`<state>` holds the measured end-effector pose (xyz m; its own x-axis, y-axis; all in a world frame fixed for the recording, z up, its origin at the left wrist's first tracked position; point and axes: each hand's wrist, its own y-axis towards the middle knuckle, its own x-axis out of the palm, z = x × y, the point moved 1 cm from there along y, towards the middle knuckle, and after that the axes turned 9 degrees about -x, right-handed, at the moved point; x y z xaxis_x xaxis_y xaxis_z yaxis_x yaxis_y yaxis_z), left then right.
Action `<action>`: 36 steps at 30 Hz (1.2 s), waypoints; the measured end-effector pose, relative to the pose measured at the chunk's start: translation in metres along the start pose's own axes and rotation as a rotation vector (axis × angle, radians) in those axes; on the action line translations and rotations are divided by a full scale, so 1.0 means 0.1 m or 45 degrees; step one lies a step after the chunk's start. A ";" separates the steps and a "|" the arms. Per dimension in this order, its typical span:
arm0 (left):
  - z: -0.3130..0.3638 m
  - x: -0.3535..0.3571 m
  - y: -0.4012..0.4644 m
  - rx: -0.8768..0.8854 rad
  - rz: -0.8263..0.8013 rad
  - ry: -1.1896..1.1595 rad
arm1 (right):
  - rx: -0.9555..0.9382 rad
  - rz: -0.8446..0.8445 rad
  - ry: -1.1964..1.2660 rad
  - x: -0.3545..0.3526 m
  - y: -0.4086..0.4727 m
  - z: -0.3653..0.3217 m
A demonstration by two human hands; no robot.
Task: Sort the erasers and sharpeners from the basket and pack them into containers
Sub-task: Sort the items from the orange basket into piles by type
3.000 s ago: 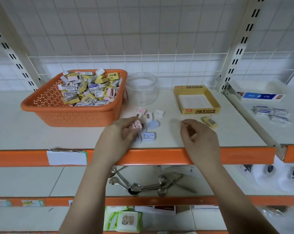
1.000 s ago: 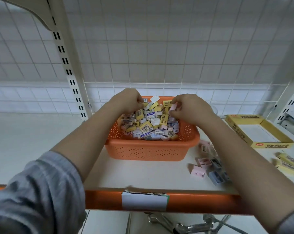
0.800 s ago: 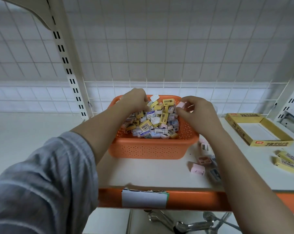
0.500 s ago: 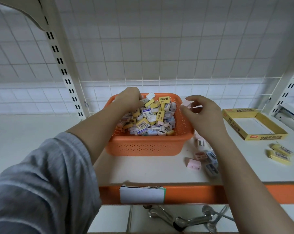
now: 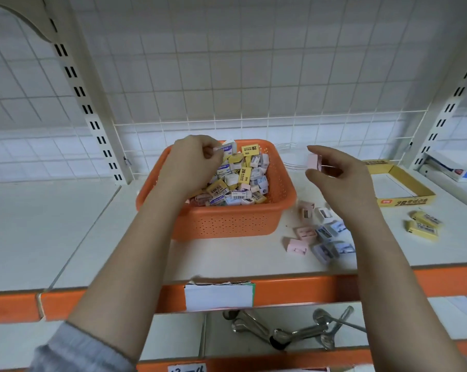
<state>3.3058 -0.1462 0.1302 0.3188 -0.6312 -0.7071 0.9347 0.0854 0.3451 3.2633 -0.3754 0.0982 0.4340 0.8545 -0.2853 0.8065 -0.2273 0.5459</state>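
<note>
Since a moment ago the right hand has drawn clear of the orange basket, carrying a pink sharpener pinched between thumb and fingertips, now above the shelf beside the basket. Left hand stays over the pile, fingers curled, seemingly nipping a small white piece, though blur hides the contact. Loose sharpeners lie right of the basket, below the right wrist; further right stands the yellow box.

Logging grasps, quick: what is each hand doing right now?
Left hand: curled in the basket, pinching a small item.
Right hand: pinching a pink sharpener.
</note>
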 end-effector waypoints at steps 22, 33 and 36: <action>0.67 0.57 -0.96 -0.128 0.195 -0.100 | 0.067 -0.678 -0.367 -0.48 -0.19 0.71; 1.09 0.87 -0.82 0.170 0.025 -0.168 | 0.015 -0.245 -0.370 -1.17 -0.18 0.91; 1.43 1.19 -0.85 0.228 -0.076 -0.226 | 0.064 -0.106 -0.460 -1.71 -0.21 1.10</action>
<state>3.2421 -0.3390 0.1056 0.2163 -0.7580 -0.6153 0.9032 -0.0839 0.4209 3.2159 -0.5684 0.0487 0.4728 0.6534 -0.5912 0.8596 -0.1945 0.4725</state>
